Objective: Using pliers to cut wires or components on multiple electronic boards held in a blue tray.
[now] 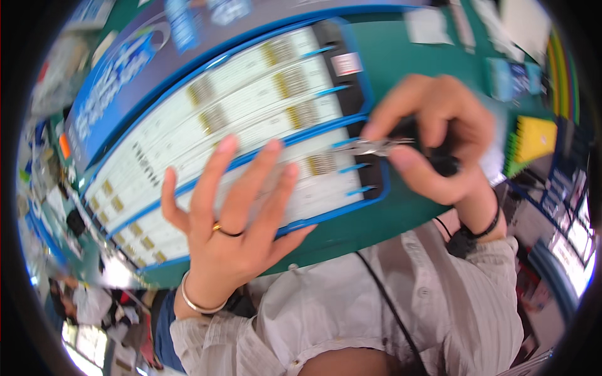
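Observation:
Two long white panels with blue rims lie side by side on the green table; the far panel (169, 119) and the near panel (335, 188) carry small gold and silver-grey patches. Fingers spread, my left hand (235, 232) rests over the near panel and reaches onto the far one. At the right end, my right hand (442, 138) pinches a small shiny metal tool (374, 147) between thumb and forefinger. Its tip is beside the blue tabs (354, 168) on the near panel's dark end. Blur hides the tool's exact kind, and something dark shows beneath my right fingers.
Behind the panels lies a large blue and grey printed sheet (119, 94). On the green table (395, 69), white paper (429, 25), a blue-and-white pack (514, 79) and a yellow notepad (536, 139) sit to the right. A black cable (382, 294) hangs across my shirt.

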Motion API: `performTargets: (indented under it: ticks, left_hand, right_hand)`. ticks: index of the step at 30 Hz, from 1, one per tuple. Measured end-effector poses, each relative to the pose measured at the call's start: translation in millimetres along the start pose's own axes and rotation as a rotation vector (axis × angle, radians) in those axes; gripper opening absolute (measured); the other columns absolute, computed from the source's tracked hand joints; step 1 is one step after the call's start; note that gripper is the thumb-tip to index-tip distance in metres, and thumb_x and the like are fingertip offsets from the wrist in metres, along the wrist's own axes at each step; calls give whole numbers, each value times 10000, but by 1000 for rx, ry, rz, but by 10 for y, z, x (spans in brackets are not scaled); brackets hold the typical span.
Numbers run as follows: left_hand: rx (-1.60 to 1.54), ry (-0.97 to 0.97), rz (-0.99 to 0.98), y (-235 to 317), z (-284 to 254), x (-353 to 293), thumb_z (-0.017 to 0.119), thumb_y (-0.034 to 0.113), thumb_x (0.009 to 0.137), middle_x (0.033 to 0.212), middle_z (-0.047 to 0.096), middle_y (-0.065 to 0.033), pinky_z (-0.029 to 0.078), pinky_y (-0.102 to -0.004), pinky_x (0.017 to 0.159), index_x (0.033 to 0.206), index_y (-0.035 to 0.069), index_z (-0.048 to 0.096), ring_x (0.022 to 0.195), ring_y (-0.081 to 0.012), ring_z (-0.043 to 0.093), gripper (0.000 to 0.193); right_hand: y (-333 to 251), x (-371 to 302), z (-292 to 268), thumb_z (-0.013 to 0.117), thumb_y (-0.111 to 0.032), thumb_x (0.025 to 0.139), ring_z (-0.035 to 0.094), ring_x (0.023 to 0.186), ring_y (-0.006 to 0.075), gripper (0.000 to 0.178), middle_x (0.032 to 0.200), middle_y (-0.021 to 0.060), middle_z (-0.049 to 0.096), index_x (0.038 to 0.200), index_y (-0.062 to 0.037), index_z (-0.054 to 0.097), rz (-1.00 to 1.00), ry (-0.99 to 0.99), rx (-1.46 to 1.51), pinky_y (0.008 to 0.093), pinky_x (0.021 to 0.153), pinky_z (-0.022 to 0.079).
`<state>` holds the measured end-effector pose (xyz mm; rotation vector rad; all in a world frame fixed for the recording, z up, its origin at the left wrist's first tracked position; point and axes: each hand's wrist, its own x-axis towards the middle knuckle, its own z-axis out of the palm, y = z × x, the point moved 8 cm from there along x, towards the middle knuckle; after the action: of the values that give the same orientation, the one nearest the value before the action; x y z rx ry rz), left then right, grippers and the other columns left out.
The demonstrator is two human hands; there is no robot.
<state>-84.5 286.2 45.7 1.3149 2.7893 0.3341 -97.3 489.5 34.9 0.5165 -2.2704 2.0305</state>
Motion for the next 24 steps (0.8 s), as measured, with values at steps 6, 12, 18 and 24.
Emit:
performTargets:
  ticks: [6, 12, 18, 24]
  left_hand:
    - [69, -92, 40, 92, -28, 48, 726, 518, 774, 1525, 443, -88, 108, -578, 1180, 1335, 186, 637, 1453, -391, 283, 658]
    - [15, -7, 27, 141, -76, 38, 794, 408, 710, 1526, 428, -104, 140, -605, 1175, 1325, 191, 638, 1451, -403, 277, 671]
    - [27, 74, 81, 230, -131, 3, 752, 373, 739, 1514, 437, -120, 153, -556, 1188, 1330, 134, 626, 1465, -397, 263, 649]
    - [-16, 112, 122, 262, -159, -38, 798, 298, 694, 1512, 433, -117, 167, -572, 1178, 1315, 152, 631, 1454, -400, 285, 659]
  right_hand:
    - [-108, -44, -60, 731, -6, 775, 642, 728, 178, 268, 865, 161, 679, 787, -55, 469, -170, 155, 47, 263, 589, 467]
    - [-705, -341, -425, 665, -19, 824, 614, 869, 212, 171, 927, 162, 676, 881, -48, 506, -311, 359, 54, 338, 784, 488]
    - [-1492, -1778, -1536, 519, 101, 822, 575, 786, 105, 162, 911, 52, 603, 932, -11, 561, -297, 980, -372, 208, 693, 429]
    - [-1165, -3180, -2893, 636, -63, 905, 621, 831, 248, 156, 924, 108, 606, 1041, -40, 564, 173, 1336, -1290, 371, 762, 494]
